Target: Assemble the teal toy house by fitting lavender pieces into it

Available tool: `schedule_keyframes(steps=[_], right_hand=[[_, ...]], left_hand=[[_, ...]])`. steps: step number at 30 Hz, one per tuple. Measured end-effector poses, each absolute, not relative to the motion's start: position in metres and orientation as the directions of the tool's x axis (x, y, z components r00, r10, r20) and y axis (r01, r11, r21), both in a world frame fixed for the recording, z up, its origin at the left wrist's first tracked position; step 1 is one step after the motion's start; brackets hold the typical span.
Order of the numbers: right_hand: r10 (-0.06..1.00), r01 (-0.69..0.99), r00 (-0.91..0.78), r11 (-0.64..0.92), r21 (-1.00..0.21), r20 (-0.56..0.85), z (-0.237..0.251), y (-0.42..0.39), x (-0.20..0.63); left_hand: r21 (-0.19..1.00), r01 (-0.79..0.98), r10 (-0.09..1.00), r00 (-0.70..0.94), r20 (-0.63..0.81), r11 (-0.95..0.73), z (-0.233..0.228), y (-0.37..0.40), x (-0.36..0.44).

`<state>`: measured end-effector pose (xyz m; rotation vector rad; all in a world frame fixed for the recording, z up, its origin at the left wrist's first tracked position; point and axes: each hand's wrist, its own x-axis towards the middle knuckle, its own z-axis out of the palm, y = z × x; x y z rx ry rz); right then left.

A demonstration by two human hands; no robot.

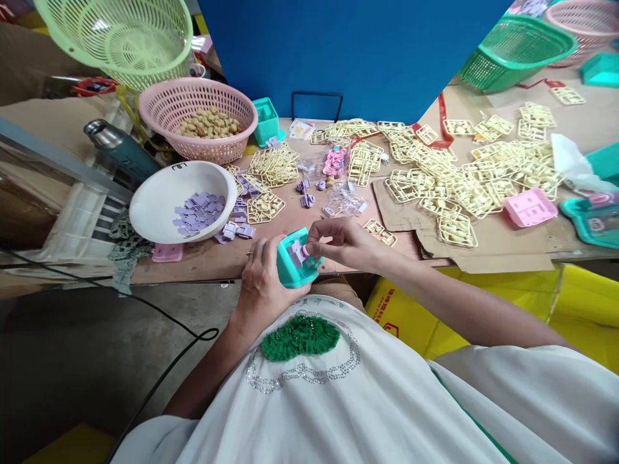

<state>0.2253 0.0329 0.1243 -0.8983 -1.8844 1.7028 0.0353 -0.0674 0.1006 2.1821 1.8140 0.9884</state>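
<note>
My left hand (261, 277) grips a small teal plastic box (296, 259) just off the near table edge, above my lap. My right hand (338, 241) pinches a tiny pink piece at the top of that box, beside a lilac part set inside it. A white bowl (159, 193) of lilac plastic pieces (199, 214) sits left of the hands. More lilac pieces (236, 231) lie loose beside the bowl. A clear bag of pink pieces (335, 161) stands farther back.
Cream plastic sprue frames (464, 183) cover the table's middle and right. A pink basket (193, 106) of tan pieces and a green basket (120, 38) stand at back left. A pink part (529, 207), teal trays (590, 222), a yellow bin (483, 309) and a floor cable (159, 380) surround me.
</note>
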Motion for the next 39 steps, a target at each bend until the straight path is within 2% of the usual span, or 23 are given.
schedule_keyframes(steps=[7, 10, 13, 16, 21, 25, 28, 34, 39], right_hand=[[0.715, 0.143, -0.691, -0.008, -0.99, -0.105, 0.12, 0.033, 0.226], [0.731, 0.149, -0.678, 0.039, -0.988, -0.073, 0.114, 0.03, 0.229], [0.759, 0.141, -0.648, 0.202, -0.969, 0.064, 0.111, 0.026, 0.23], [0.733, 0.149, -0.637, 0.422, -0.894, 0.239, 0.111, 0.024, 0.231], [0.535, 0.131, -0.674, 0.765, -0.63, 0.51, 0.113, 0.029, 0.234], [0.414, 0.097, -0.693, 0.865, -0.492, 0.591, 0.109, 0.032, 0.235], [0.452, 0.081, -0.668, 0.834, -0.546, 0.592, 0.106, 0.029, 0.234], [0.671, 0.043, -0.498, 0.652, -0.757, 0.55, 0.104, 0.013, 0.224], [0.842, 0.088, -0.436, 0.391, -0.916, 0.317, 0.1, 0.009, 0.217]], left_hand=[[0.515, 0.819, 0.929, 0.054, 0.367, -0.251, 0.102, -0.067, 0.037], [0.531, 0.813, 0.936, 0.047, 0.349, -0.239, 0.101, -0.067, 0.036], [0.533, 0.816, 0.943, 0.042, 0.331, -0.223, 0.099, -0.066, 0.035], [0.551, 0.806, 0.948, 0.041, 0.314, -0.218, 0.099, -0.065, 0.034], [0.62, 0.76, 0.966, 0.041, 0.256, -0.196, 0.102, -0.063, 0.03], [0.678, 0.714, 0.982, 0.076, 0.173, -0.175, 0.105, -0.063, 0.025], [0.655, 0.732, 0.976, 0.069, 0.205, -0.189, 0.106, -0.063, 0.026], [0.533, 0.816, 0.946, 0.048, 0.32, -0.222, 0.107, -0.063, 0.029], [0.447, 0.869, 0.933, 0.044, 0.356, -0.212, 0.108, -0.061, 0.028]])
